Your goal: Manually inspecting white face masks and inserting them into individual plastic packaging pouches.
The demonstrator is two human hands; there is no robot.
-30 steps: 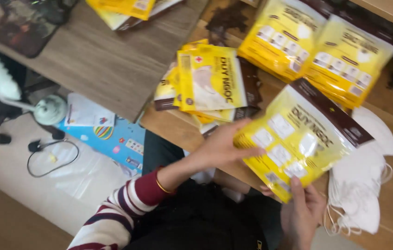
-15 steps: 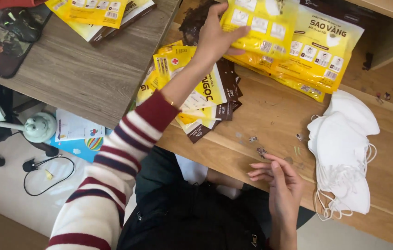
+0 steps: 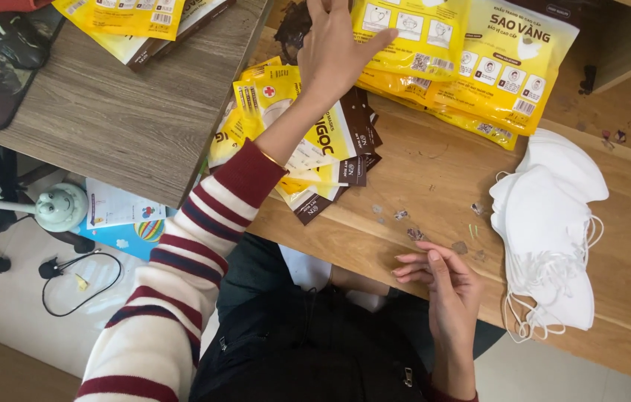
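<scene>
I am pressing my left hand (image 3: 338, 52), fingers spread flat, onto the yellow mask packet (image 3: 412, 37) at the upper centre of the frame, squaring it on the stack. My right hand (image 3: 442, 286) is resting loosely open on the tabletop (image 3: 420, 171), lower centre, holding nothing.

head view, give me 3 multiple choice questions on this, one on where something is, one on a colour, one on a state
1. Where does the stack of white masks lie?
A. on the wooden table, beside the right hand
B. on the floor
C. under the left hand

2. What colour are most of the packets that the left hand touches?
A. blue
B. yellow
C. green

3. What is the right hand holding?
A. a mask
B. a packet
C. nothing

Answers: 1 A, the masks rest on the tabletop at the right hand's side. 2 B, their fronts are yellow. 3 C, its fingers lie loose, empty.
</scene>
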